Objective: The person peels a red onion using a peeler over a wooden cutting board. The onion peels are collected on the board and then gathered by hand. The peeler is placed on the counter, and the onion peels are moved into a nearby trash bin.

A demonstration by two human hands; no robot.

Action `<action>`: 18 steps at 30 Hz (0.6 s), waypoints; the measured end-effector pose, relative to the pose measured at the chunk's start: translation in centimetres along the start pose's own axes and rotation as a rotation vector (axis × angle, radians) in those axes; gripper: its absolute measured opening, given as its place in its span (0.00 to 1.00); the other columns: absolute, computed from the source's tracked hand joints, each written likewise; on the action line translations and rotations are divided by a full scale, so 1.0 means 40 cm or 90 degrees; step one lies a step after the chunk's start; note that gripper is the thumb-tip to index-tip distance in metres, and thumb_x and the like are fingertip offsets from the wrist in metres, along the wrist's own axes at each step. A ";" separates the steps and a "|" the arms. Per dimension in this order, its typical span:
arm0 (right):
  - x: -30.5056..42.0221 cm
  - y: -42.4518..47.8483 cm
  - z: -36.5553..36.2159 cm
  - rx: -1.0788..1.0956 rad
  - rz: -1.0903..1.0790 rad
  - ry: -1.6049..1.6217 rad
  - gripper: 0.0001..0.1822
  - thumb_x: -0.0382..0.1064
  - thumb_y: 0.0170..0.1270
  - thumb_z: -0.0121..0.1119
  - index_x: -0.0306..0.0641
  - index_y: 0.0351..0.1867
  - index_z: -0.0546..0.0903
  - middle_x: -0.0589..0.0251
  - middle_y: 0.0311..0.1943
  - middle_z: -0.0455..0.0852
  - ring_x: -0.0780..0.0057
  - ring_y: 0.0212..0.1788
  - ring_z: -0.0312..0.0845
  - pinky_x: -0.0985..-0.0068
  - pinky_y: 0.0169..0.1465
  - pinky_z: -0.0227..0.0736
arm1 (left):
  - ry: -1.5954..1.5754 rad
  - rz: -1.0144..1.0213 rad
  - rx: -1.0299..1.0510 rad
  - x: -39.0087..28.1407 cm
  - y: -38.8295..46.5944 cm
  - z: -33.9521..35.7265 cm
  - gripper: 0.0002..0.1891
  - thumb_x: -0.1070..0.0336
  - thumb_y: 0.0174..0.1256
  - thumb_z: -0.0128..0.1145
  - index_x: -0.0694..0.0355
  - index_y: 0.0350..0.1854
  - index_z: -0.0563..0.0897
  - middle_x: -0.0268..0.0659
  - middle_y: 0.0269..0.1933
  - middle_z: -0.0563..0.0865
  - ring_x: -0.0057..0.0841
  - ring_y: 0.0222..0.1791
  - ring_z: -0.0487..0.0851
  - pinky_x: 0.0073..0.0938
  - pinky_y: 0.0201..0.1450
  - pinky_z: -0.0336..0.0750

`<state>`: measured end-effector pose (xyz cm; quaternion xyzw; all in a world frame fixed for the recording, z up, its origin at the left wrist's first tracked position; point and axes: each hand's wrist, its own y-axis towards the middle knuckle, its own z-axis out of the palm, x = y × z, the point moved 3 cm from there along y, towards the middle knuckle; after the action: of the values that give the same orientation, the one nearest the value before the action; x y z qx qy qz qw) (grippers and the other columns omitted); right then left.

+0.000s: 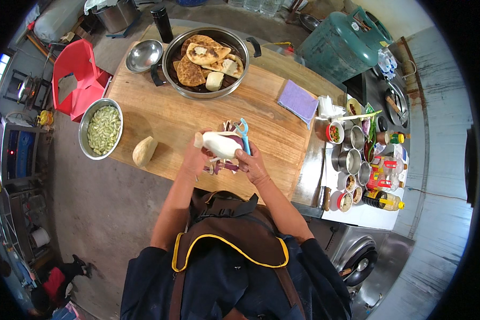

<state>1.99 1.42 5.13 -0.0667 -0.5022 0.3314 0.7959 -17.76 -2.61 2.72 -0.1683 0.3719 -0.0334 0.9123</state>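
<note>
Both hands are raised over the front of the wooden table. My left hand grips one end of a mostly peeled, pale root vegetable with some purple skin left. My right hand holds a light-blue peeler upright, its thumb against the vegetable's right end. Strips of purple and pale peel lie on the wood beneath. A cut piece of pale, peeled vegetable rests near the table's front left edge. Beside it, at the left edge, stands a metal bowl of pale green, elongated pieces.
A two-handled steel pan of browned flatbreads stands at the back, beside an empty metal bowl and a black flask. A purple cloth lies at the right. Farther right are a knife, small bowls and bottles.
</note>
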 end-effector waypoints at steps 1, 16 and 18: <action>-0.003 0.002 0.003 -0.018 -0.009 0.003 0.31 0.43 0.63 0.73 0.36 0.63 0.73 0.70 0.31 0.81 0.90 0.17 0.62 0.88 0.19 0.56 | 0.014 0.043 -0.022 0.016 0.001 0.006 0.38 0.31 0.68 0.57 0.58 0.67 0.71 0.39 0.57 0.82 0.34 0.55 0.83 0.40 0.54 0.81; -0.007 -0.041 0.047 -0.039 -0.178 -0.522 0.27 0.44 0.76 0.56 0.34 0.71 0.69 0.48 0.52 0.83 0.64 0.49 0.83 0.70 0.55 0.75 | -0.109 0.035 -0.195 0.033 0.030 0.019 0.32 0.29 0.68 0.54 0.60 0.48 0.76 0.43 0.42 0.86 0.36 0.38 0.88 0.38 0.40 0.87; 0.019 -0.053 0.060 -0.015 -0.227 -0.585 0.27 0.43 0.75 0.55 0.38 0.72 0.69 0.45 0.54 0.84 0.57 0.51 0.83 0.68 0.55 0.75 | -0.079 0.025 -0.187 0.028 0.034 0.001 0.33 0.29 0.68 0.54 0.60 0.48 0.77 0.43 0.42 0.87 0.36 0.38 0.88 0.38 0.40 0.87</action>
<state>1.13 -0.32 7.81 0.1640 -0.8089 0.1795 0.5353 -17.00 -1.54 1.56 -0.2943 0.3191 0.0493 0.8995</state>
